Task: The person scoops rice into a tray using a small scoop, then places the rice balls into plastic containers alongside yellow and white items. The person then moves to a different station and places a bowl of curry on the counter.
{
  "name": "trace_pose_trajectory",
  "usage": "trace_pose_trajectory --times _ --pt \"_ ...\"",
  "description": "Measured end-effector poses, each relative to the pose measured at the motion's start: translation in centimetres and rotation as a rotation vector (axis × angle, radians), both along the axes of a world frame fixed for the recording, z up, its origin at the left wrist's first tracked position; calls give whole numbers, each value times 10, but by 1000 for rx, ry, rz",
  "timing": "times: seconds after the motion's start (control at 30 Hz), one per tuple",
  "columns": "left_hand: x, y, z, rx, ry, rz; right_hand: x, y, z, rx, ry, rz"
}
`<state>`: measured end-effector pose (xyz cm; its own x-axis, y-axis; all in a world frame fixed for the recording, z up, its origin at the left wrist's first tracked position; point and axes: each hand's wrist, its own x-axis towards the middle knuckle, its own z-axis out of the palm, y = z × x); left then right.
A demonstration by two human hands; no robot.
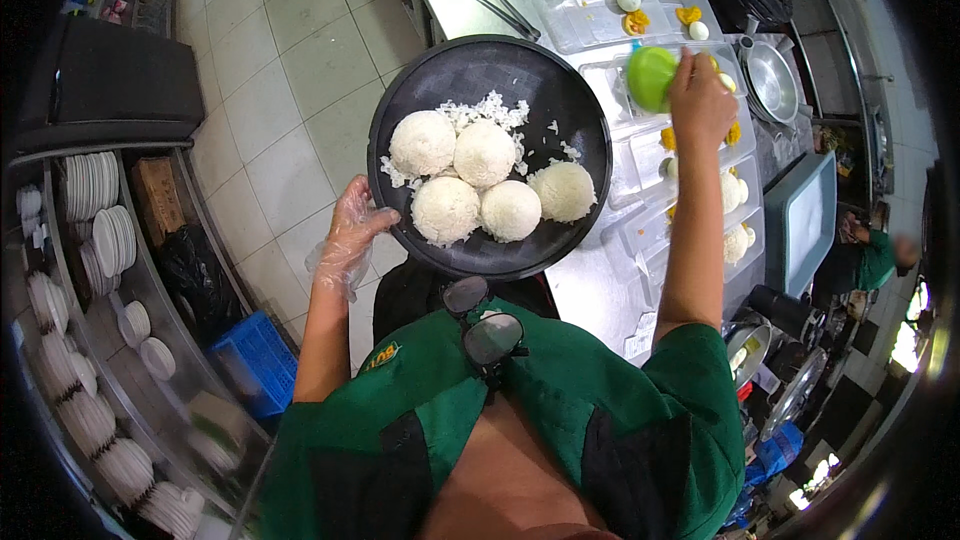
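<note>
Tabletop (585, 312) beneath clear containers (568, 24), black tray (430, 75) nearby, tiled floor (322, 52).

Looks matt and black, like hard plastic or coated metal, across the round tray (430, 75); turns rough and grainy over the rice mounds (445, 210); shows thin, clear, crinkled plastic with a wet-looking gloss on the left grip (352, 228); appears as smooth, bright green plastic on the cup-shaped scoop (651, 79) in the right grip (700, 95); gleams as clear, thin, glossy plastic in the containers (577, 25); shines as smooth pale metal along the bench (590, 280) and silvery metal in the round pan (771, 78); reads as soft, matt green cloth on the shirt (585, 360), moulded blue plastic on the crate (257, 365), smooth tile with a slight sheen on the floor (310, 50), and crinkled, glossy black plastic on the bag (203, 280)
</note>
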<state>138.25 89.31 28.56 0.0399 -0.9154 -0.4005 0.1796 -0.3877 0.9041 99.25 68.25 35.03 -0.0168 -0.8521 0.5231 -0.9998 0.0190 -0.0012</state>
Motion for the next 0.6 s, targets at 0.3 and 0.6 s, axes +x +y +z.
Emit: trace_pose_trajectory --times 0.3,0.6 --pt "1 -7 6 -20 32 -21 161 115 -43 130 -130 699" --pt "-4 -9 5 -29 -6 -20 165 86 -75 377 -95 584"
